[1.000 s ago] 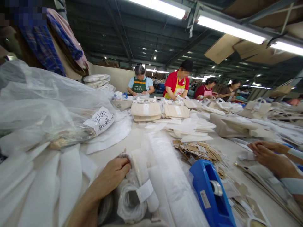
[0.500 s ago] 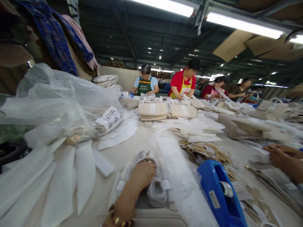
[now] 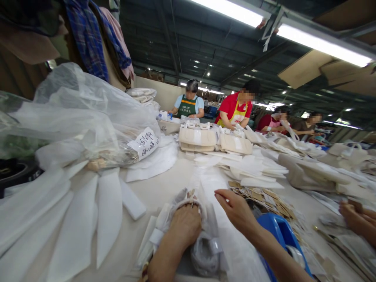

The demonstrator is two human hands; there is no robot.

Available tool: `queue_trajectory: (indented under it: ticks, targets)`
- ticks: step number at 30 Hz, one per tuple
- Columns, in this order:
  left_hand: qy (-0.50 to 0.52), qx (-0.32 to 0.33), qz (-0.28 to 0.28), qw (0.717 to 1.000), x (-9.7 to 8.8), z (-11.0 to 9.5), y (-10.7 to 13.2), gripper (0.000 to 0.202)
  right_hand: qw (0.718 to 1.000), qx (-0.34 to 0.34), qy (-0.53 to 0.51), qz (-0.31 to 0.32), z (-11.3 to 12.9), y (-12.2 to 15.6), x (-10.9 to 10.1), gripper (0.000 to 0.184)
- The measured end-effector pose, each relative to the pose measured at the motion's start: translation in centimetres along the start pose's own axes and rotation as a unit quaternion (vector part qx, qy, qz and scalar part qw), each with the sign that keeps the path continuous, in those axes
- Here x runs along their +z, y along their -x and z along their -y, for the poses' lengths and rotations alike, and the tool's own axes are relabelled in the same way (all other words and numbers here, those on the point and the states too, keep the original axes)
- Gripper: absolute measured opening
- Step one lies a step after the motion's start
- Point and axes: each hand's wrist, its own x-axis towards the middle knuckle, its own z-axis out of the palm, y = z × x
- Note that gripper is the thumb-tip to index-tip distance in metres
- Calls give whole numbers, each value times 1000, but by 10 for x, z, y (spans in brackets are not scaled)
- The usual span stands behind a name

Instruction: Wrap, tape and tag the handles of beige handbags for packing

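Observation:
My left hand, bracelet at the wrist, is closed at the wrapped handle of a pale handbag lying in front of me. Its fingertips are tucked inside the handle's loop and partly hidden. Beside that wrist sits a rolled, plastic-wrapped strap on the same bag. My right hand hovers over a strip of white wrapping sheet, thumb and fingertips drawn together. Anything between those fingertips is too small to make out. Below my right forearm stands a blue tape dispenser, partly covered by the arm.
White foam pieces and a large clear plastic bag lie at left. Brown tags are heaped at right. Beige handbags stand farther back. A co-worker's hands are at the right edge; several people work across the table.
My right hand has come into view from the lower right, over the tape dispenser. My left hand stays at the bag handle. The whole view has shifted slightly.

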Motion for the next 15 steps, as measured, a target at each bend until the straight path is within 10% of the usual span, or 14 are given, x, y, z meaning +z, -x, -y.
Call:
queue_trajectory:
  ticks: [6, 15]
  targets:
    - [9, -12, -9, 1000, 7, 1, -1, 49, 994, 32, 33, 100, -7, -98, 70, 23]
    - [150, -69, -57, 985, 8, 1, -5, 45, 925, 66, -203, 314, -21, -73, 77, 35]
